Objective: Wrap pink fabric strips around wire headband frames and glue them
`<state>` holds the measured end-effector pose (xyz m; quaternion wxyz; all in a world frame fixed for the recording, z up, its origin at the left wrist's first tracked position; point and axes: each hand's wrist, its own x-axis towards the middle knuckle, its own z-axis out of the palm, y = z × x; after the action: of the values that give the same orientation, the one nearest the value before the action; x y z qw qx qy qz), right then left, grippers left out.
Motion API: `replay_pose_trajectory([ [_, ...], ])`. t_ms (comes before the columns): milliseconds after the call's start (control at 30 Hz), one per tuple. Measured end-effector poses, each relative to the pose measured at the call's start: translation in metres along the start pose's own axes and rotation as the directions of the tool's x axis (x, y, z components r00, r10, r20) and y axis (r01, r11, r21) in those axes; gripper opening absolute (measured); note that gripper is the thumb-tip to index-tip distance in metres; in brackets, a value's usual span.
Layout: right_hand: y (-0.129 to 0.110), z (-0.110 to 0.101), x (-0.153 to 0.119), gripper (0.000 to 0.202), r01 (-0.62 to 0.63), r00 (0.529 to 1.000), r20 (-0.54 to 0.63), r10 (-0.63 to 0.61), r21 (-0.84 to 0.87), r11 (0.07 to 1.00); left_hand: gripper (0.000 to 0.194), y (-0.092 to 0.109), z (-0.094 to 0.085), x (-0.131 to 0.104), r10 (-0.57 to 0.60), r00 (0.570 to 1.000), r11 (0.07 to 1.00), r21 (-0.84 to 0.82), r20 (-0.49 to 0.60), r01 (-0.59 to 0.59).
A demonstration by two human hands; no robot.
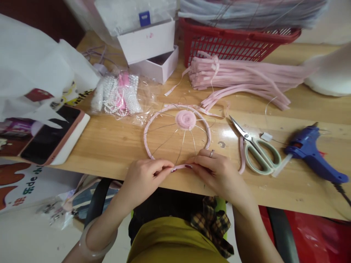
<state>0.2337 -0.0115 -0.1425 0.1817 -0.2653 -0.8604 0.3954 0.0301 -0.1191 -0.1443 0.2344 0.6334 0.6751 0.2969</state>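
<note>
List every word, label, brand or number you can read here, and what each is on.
"de": white printed bag, among Chinese characters too blurred to read surely.
Yellow-and-black print on the white plastic bag: unreadable.
Pink mark on the white box: too small.
No other text is readable.

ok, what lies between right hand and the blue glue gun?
Head view: a short pink strip nearest the right hand, then scissors and a small white piece.

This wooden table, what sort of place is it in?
Probably a small handicraft workspace, though I can't tell whether home or shop: it holds a blue glue gun, scissors and pink strips.
</note>
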Motion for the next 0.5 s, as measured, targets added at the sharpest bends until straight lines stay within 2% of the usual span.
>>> replay_pose_trajectory([
  [300, 0.0044, 0.0013, -0.0008, 0.019, -0.012, 1.0, 0.008, 0.012, -0.031, 0.999, 0.012, -0.0007, -0.0097, 0.0076, -0.129, 0.979, 0.985, -0.095, 0.158, 0.146],
  [500, 0.0031, 0.0007, -0.0004, 0.02, -0.034, 0.999, 0.029, 0.034, -0.009, 0.999, 0.011, 0.0029, -0.0105, 0.0095, -0.177, 0.971, 0.967, -0.154, 0.16, 0.201],
])
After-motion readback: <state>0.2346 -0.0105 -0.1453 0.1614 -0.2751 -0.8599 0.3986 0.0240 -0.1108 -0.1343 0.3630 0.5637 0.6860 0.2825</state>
